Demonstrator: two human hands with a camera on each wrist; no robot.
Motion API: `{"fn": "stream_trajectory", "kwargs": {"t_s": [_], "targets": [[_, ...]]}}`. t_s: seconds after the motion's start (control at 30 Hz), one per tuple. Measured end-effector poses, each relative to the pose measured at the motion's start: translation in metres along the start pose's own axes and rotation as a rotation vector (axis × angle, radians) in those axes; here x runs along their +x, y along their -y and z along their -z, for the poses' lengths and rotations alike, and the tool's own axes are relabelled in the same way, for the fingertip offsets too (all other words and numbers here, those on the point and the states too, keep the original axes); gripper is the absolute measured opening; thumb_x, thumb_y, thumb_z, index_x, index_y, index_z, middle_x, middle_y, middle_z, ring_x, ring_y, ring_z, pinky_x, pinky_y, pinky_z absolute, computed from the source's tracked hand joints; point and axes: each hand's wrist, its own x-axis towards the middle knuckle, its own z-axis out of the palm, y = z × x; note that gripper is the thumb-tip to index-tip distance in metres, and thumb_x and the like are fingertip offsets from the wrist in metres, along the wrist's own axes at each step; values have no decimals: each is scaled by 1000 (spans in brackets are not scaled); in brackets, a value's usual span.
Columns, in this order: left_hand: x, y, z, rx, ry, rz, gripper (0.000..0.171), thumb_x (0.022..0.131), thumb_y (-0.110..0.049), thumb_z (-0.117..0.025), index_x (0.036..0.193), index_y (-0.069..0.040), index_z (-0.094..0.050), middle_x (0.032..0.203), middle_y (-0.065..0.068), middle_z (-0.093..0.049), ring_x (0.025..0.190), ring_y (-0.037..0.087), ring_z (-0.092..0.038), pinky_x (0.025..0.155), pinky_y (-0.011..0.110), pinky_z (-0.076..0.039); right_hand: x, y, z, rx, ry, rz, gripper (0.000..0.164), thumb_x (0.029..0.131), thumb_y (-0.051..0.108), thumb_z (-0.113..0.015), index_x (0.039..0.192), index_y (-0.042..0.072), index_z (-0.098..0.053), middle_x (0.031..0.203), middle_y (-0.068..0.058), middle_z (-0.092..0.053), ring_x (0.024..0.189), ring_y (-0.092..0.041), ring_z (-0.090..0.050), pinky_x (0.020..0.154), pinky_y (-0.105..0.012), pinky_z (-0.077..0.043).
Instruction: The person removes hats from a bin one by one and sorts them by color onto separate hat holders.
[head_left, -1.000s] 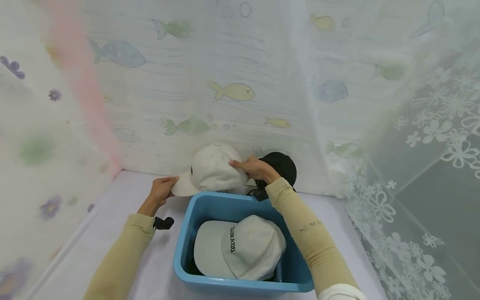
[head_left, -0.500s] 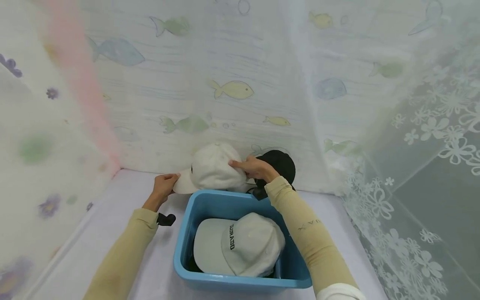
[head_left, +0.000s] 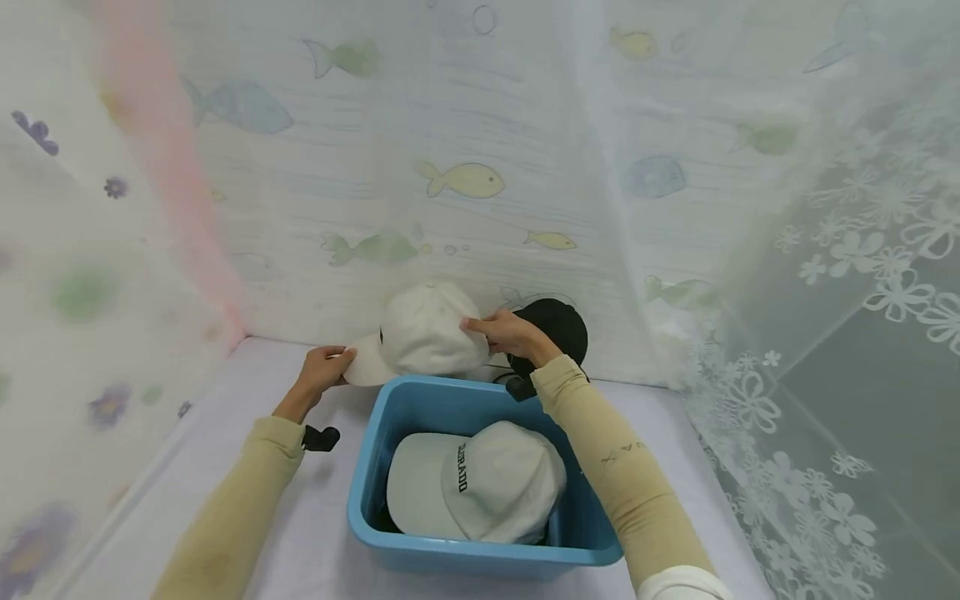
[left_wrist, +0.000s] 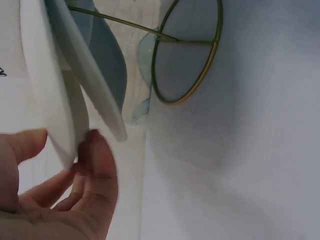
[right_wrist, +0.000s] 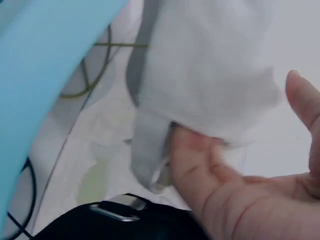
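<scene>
A white baseball cap [head_left: 435, 329] is at the back of the table, its brim pointing left. My left hand [head_left: 322, 371] pinches the brim tip. In the left wrist view the thumb is on one face of the brim [left_wrist: 47, 95] and fingers on the other; a second brim [left_wrist: 92, 75] lies close behind it. My right hand [head_left: 513, 333] holds the cap's rear edge, thumb outside; in the right wrist view the fingers [right_wrist: 195, 165] reach into the back opening beside the strap [right_wrist: 147, 150]. The cap's inside is hidden.
A blue plastic bin [head_left: 367, 467] in front holds a pale lettered cap [head_left: 495, 483]. A black cap [head_left: 558, 329] stands right of the white one. A gold wire ring stand [left_wrist: 217, 42] shows under the brims. Patterned sheer curtains [head_left: 450, 108] surround the white-covered table [head_left: 300, 517].
</scene>
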Motion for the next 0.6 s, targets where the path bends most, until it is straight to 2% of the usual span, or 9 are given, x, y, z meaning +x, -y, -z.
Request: {"fn": "stream_trajectory", "kwargs": {"t_s": [0.07, 0.13, 0.2, 0.27, 0.33, 0.43, 0.53, 0.6], "targets": [[-3, -2, 4, 54, 44, -29, 61, 109, -24, -47, 149, 19, -30, 143, 42, -45, 122, 45, -59, 93, 42, -58, -7, 3, 0, -65, -20, 10, 61, 105, 36, -57, 142, -11, -48, 97, -12, -51, 93, -22, -54, 101, -39, -50], [-7, -4, 8, 117, 79, -57, 63, 108, -23, -46, 151, 19, -25, 147, 43, -39, 132, 51, -48, 104, 54, -50, -17, 7, -1, -169, -41, 23, 69, 105, 41, -55, 151, -7, -39, 122, -18, -55, 113, -27, -57, 108, -43, -47], [-11, -7, 12, 167, 86, -72, 65, 108, -22, -47, 153, 18, -21, 150, 44, -33, 138, 55, -39, 109, 62, -42, -26, 13, -1, -265, -43, 38, 75, 105, 45, -53, 156, -4, -30, 147, -22, -46, 133, -32, -50, 113, -47, -43], [-16, -9, 16, 197, 68, -89, 65, 107, -21, -48, 154, 15, -21, 152, 43, -30, 140, 56, -34, 112, 64, -37, -38, 19, -1, -361, -39, 64, 76, 106, 48, -50, 159, -1, -26, 161, -21, -32, 145, -35, -40, 116, -50, -39], [-21, -12, 18, 205, 43, -135, 64, 107, -20, -49, 154, 14, -23, 152, 42, -31, 140, 56, -33, 112, 65, -36, -51, 24, -1, -442, -31, 98, 76, 106, 49, -47, 160, 0, -25, 163, -20, -31, 148, -36, -35, 117, -51, -36], [-28, -18, 19, 195, 25, -238, 60, 107, -18, -51, 153, 12, -29, 150, 39, -38, 139, 55, -38, 111, 64, -38, -73, 26, 1, -529, -39, 167, 72, 108, 47, -44, 160, 1, -25, 160, -22, -36, 146, -37, -38, 117, -52, -36], [-36, -26, 20, 196, 16, -330, 54, 107, -18, -51, 151, 11, -36, 145, 37, -46, 137, 54, -43, 110, 64, -40, -95, 22, 2, -568, -42, 238, 70, 108, 45, -44, 160, 1, -25, 160, -21, -36, 147, -36, -38, 119, -53, -34], [-41, -31, 22, 194, 17, -364, 52, 107, -18, -51, 150, 9, -39, 143, 35, -50, 135, 52, -46, 109, 64, -41, -109, 17, 0, -571, -47, 276, 70, 108, 44, -45, 160, 1, -25, 161, -20, -35, 148, -36, -36, 119, -53, -33]]}}
